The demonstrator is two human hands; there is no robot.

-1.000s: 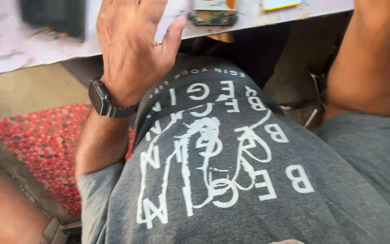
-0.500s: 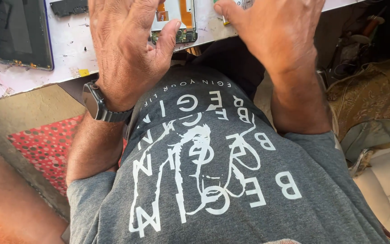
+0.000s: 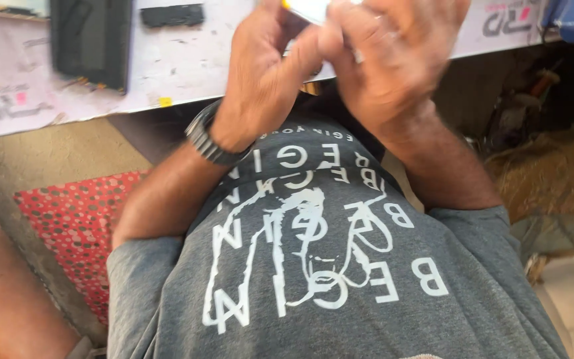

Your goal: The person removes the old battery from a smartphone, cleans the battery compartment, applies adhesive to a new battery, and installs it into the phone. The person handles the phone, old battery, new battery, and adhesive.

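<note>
Both my hands are raised together over the near edge of a white worktable (image 3: 187, 63). My left hand (image 3: 267, 73), with a dark watch (image 3: 210, 143) on its wrist, is curled with the thumb against my right hand. My right hand (image 3: 393, 60) is blurred; its fingers close around a small pale flat object (image 3: 308, 9) with a yellow edge at the frame's top. Most of that object is hidden or cut off. Whether the left fingers also grip it I cannot tell.
On the table lie a dark flat phone-like slab (image 3: 91, 43) at left and a small black bar (image 3: 171, 14). A red dotted mat (image 3: 74, 226) covers the floor at left. My grey printed shirt (image 3: 327, 279) fills the foreground. Brown clutter (image 3: 546, 173) sits at right.
The view has shifted right and up. My hands, earlier spread flat on the table over a small circuit board, have lifted and come together around the pale object.
</note>
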